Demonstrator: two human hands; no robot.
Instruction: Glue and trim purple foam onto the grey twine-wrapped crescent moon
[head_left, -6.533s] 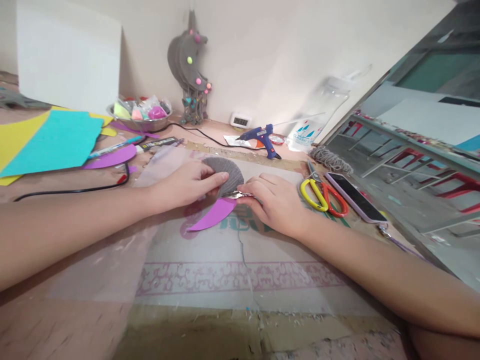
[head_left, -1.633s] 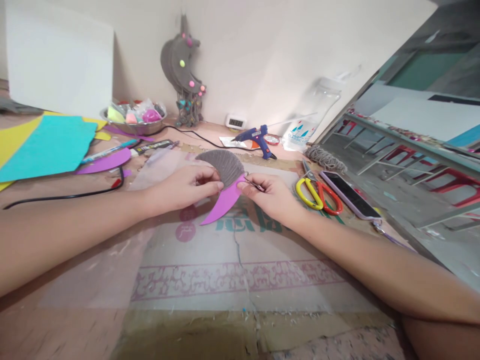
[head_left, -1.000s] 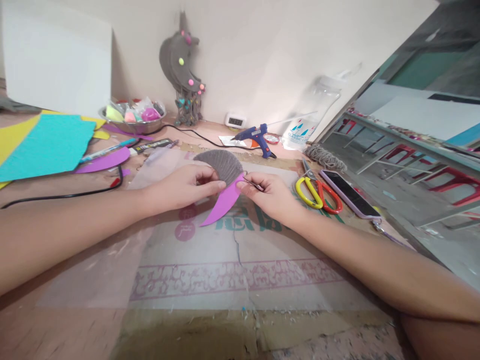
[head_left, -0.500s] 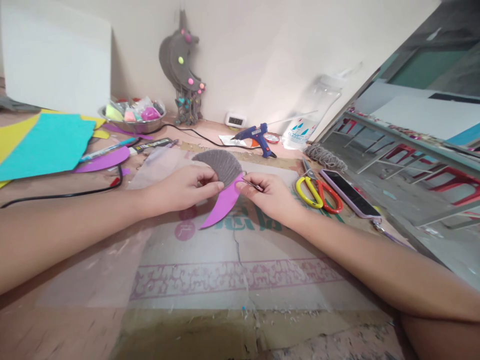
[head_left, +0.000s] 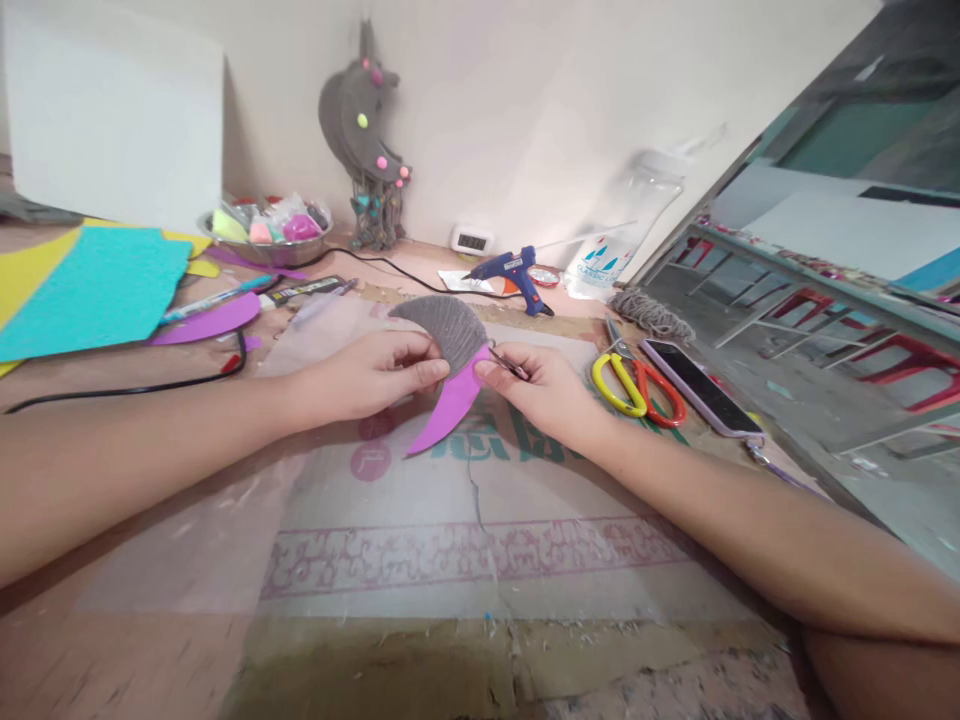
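A crescent (head_left: 459, 336) hangs between my two hands just above the plastic sheet; its upper part is wrapped in grey yarn and its lower part is bare purple foam. My left hand (head_left: 397, 372) pinches the crescent's inner edge, thumb in front. With thumb and fingers closed, my right hand (head_left: 529, 380) grips the outer edge near where the yarn ends. A thin dark strand, which looks like grey yarn, passes through the right fingers; most of it is hidden.
Scissors (head_left: 628, 385) and a phone (head_left: 701, 385) lie to the right, with a yarn bundle (head_left: 652, 315) behind. A blue glue gun (head_left: 514, 275) stands at the back. Foam sheets (head_left: 94, 290) and a metal bowl (head_left: 270, 250) are left. A finished grey moon (head_left: 364, 130) leans on the wall.
Both hands and the crescent have shifted very slightly to the right. Their grips look the same.
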